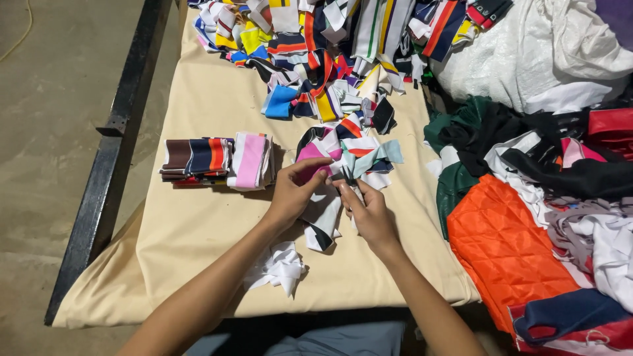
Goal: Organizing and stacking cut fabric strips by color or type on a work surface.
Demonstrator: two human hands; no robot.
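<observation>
Both hands (330,198) seemingly on fabric scraps (349,155), mid-table (198,224).

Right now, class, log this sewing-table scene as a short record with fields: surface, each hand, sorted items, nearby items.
Surface: cream cloth-covered table
Left hand: fingers on a pink fabric strip
Right hand: pinching a small dark scrap
Sorted items: folded strip stack, left of the hands
Nearby items: loose multicoloured strips; orange quilted fabric; white scrap

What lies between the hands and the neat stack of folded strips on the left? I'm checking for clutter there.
Nothing visible: only bare cream table cloth separates the left hand from the stack of folded striped fabric strips. The right hand sits farther away, in the loose scrap pile.
</observation>
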